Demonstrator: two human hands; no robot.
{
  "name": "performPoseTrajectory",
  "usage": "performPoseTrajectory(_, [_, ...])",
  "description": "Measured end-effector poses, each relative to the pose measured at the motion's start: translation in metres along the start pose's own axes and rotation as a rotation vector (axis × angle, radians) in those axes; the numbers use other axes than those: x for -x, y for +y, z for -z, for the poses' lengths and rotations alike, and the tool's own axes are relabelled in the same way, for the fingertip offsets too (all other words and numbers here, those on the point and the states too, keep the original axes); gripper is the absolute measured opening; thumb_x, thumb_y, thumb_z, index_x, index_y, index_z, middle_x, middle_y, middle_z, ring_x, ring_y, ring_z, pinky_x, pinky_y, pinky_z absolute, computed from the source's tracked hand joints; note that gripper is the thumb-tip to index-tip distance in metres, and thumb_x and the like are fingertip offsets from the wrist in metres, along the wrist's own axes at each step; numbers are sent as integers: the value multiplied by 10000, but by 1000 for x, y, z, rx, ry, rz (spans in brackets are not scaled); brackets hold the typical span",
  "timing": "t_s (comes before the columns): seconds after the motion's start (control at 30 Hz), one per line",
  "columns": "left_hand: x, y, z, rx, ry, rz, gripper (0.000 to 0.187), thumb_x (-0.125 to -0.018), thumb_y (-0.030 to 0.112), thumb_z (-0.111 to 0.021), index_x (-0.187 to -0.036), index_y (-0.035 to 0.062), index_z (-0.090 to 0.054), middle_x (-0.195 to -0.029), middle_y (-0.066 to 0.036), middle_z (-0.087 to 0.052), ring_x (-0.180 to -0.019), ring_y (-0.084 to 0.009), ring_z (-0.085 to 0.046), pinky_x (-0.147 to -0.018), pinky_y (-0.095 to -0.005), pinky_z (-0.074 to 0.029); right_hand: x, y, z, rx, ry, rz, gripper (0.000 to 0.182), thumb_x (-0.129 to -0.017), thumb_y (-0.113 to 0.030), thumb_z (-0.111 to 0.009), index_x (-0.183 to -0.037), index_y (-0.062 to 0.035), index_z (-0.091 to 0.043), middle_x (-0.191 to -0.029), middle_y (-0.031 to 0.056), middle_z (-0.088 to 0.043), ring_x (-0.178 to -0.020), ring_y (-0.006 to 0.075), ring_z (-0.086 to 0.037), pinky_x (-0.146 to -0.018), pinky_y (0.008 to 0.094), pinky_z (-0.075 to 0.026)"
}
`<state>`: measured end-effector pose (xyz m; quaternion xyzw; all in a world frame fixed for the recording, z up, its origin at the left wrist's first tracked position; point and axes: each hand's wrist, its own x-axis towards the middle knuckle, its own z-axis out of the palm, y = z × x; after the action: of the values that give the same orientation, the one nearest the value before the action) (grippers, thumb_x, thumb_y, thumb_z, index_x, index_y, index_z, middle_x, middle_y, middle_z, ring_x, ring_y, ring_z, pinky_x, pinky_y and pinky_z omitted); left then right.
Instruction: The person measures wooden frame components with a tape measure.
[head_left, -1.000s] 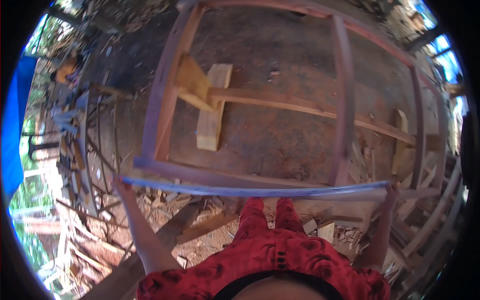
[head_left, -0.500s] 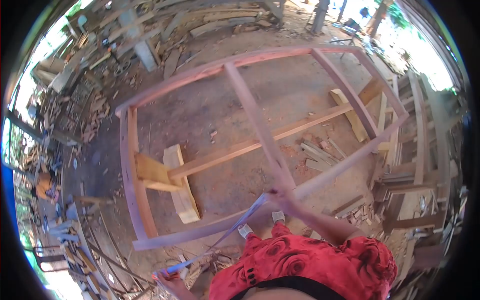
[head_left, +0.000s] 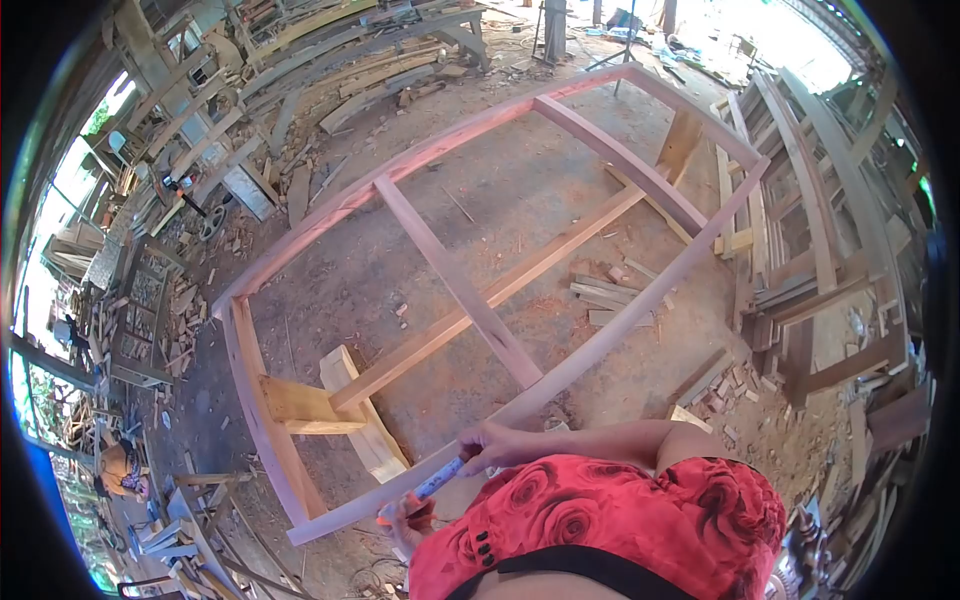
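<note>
My left hand [head_left: 402, 522], low in front of me, is closed around an orange tape measure [head_left: 422, 510]. A short stretch of its blue-white blade [head_left: 439, 478] runs up to my right hand [head_left: 488, 446], whose fingers pinch it. Both hands are by the near rail of a large pinkish wooden frame [head_left: 640, 306]. Two crossbars [head_left: 440, 258] span this frame. Beneath it, a paler wooden beam [head_left: 555, 262] joins upright boards, and a yellowish foot block [head_left: 365, 425] lies on the floor at the left end.
Several offcuts [head_left: 606, 295] lie on the floor under the frame. Stacked timber frames [head_left: 800, 260] stand at the right, with a heap of wood scraps [head_left: 735, 400] near them. Long planks [head_left: 385, 85] are piled at the back. A person [head_left: 122, 468] is at the far left.
My hands have come closer together, and the stretch of tape between them is much shorter. My right hand has moved left and down. The view has shifted around the frame.
</note>
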<state>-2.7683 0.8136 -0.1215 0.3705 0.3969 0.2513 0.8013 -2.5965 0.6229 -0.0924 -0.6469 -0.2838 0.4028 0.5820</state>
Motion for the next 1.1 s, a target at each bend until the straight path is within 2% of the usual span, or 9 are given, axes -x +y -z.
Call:
performPoseTrajectory(0.33, [17,-48,-70,-27,-249,183,526,-765,123,-671,-1192,165,-367,-1057,-100,-530,-833,-281,-624,-567,-426,-583,26,-35,24,194,-122,-65,297,-718,-265,-737,-832,-17,-620,-720,84,-630,-638,171,-579,-558,326,-417])
performPoseTrajectory(0.4, [18,-53,-79,-32,-275,209,525,-765,122,-670,-1191,164,-367,-1057,-101,-530,-833,-281,-624,-566,-426,-583,30,-47,41,547,-198,16,263,-738,-257,-713,-839,-29,-629,-700,112,-613,-612,233,-569,-560,335,-420])
performPoseTrajectory(0.43, [19,-54,-82,-37,-284,219,524,-765,122,-670,-1190,164,-367,-1058,-101,-530,-833,-282,-624,-565,-425,-583,32,-54,50,555,-203,24,263,-738,-257,-713,-839,-29,-629,-700,112,-613,-612,233,-569,-560,335,-420])
performPoseTrajectory(0.5, [21,-59,-89,-47,-298,242,523,-765,121,-670,-1189,164,-367,-1058,-102,-529,-832,-282,-624,-564,-425,-583,38,-72,69,515,-47,257,210,-782,-238,-665,-812,-36,-617,-658,115,-581,-596,283,-557,-553,361,-419])
performPoseTrajectory(0.57, [22,-62,-96,-51,-307,270,522,-765,120,-669,-1188,164,-367,-1059,-102,-529,-832,-282,-625,-563,-424,-582,59,-134,81,248,-183,388,242,-825,-245,-626,-758,-19,-571,-694,127,-569,-686,318,-562,-616,388,-422])
performPoseTrajectory(0.63, [23,-62,-104,-67,-315,290,521,-765,120,-669,-1187,164,-367,-1059,-103,-529,-832,-283,-625,-562,-424,-582,78,-180,73,109,-420,796,333,-835,-305,-585,-765,18,-542,-821,182,-573,-751,291,-560,-626,381,-421])
performPoseTrajectory(0.7, [26,-66,-107,-70,-321,289,520,-765,119,-668,-1186,163,-367,-1060,-103,-528,-831,-283,-625,-561,-423,-582,89,-207,46,-137,-598,1232,466,-863,-408,-532,-968,45,-569,-935,179,-584,-836,267,-563,-669,352,-443])
performPoseTrajectory(0.73, [26,-66,-111,-75,-332,298,519,-765,119,-668,-1186,163,-367,-1060,-103,-528,-831,-283,-625,-560,-423,-582,93,-215,40,-186,-680,1307,476,-857,-419,-536,-997,36,-549,-968,178,-565,-869,272,-541,-696,360,-426])
performPoseTrajectory(1.1, [31,-89,-144,-145,-392,380,513,-765,114,-666,-1180,162,-368,-1063,-106,-526,-829,-286,-626,-554,-420,-581,145,-187,115,-139,-1141,799,750,-792,-541,-573,-1321,-67,-333,-1331,159,-361,-1235,332,-304,-992,446,-242])
